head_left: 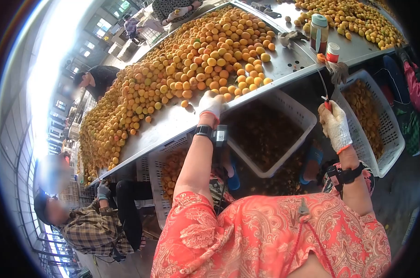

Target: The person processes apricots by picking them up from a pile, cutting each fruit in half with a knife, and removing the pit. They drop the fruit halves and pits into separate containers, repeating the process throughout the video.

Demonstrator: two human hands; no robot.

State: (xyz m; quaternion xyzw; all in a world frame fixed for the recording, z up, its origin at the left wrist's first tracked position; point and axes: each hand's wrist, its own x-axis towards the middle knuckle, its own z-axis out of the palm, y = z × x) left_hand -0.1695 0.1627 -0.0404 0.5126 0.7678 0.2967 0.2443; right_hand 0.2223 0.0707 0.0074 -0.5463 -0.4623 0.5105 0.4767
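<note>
Sitting between left hand [211, 104] and right hand [335, 125]: a white crate [295, 110].

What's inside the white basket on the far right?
The white basket holds a big heap of orange-brown bits, maybe fruit. The heap covers the bottom, so I can't see what's underneath.

The gloved left hand [211, 105] reaches forward, its fingers bent, though their exact curl is hard to make out; the left forearm [194, 162] runs back behind them. Well to the right of those fingers, the gloved right hand [336, 126] grips closed, the right forearm [354, 178] trailing behind its fingers.
</note>
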